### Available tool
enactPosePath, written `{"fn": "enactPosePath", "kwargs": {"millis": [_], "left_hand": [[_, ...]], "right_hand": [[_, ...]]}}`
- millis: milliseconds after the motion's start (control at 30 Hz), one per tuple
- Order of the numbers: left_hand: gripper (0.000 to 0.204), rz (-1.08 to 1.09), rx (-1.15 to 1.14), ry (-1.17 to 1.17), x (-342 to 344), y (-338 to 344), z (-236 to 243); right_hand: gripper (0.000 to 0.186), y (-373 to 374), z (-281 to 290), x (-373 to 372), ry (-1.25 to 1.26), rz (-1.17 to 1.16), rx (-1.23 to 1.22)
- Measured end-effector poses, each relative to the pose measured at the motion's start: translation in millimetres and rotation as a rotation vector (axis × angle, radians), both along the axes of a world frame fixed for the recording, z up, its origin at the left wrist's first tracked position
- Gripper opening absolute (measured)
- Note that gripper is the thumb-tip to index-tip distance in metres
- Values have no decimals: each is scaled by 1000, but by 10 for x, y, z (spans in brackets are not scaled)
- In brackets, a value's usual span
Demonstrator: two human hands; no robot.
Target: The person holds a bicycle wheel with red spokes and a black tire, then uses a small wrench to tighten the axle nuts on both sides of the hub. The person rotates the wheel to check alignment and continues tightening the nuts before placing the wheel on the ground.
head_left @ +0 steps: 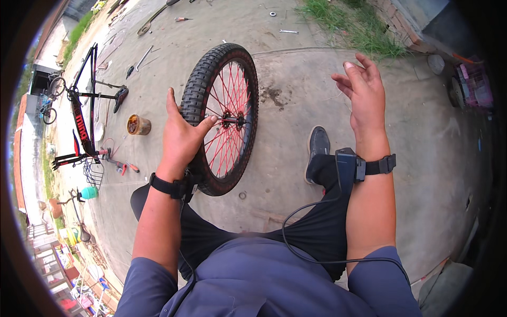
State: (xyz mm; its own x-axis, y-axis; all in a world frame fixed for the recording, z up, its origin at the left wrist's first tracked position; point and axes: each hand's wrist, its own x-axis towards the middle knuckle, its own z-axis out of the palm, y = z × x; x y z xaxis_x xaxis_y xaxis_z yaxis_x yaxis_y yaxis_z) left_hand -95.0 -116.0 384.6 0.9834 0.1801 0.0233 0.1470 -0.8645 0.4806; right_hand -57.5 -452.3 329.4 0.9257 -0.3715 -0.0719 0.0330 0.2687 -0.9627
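Observation:
A bicycle wheel (193,92) with a knobby black tyre and red spokes stands upright on the concrete, left of centre. My left hand (181,138) grips the tyre's near left side. Its thumb reaches over toward the spokes, the index finger points up, and the other fingers are hidden behind the tyre. At the wheel's middle the dark hub (232,120) shows, with its axle sticking out. Apart from the wheel, my right hand (365,98) is raised over the floor at the right, fingers loosely bent and separated, holding nothing I can see.
A black bicycle frame (80,121) with red markings is at the left, near a brown-stained tub (138,125). Farther off lie a wrench (289,31), a screwdriver (182,19) and other tools. Grass (343,26) borders a brick edge. A cable (317,261) crosses my lap.

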Motion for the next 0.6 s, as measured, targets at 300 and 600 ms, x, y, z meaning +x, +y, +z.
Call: {"fn": "enactPosePath", "kwargs": {"millis": [300,600], "left_hand": [[108,-49,-82,-180,51,176,-233],[97,-63,-280,-203,166,245,-291]], "right_hand": [[49,-143,-49,-13,11,-69,32],[57,388,-210,-128,-60,135,-94]]}}
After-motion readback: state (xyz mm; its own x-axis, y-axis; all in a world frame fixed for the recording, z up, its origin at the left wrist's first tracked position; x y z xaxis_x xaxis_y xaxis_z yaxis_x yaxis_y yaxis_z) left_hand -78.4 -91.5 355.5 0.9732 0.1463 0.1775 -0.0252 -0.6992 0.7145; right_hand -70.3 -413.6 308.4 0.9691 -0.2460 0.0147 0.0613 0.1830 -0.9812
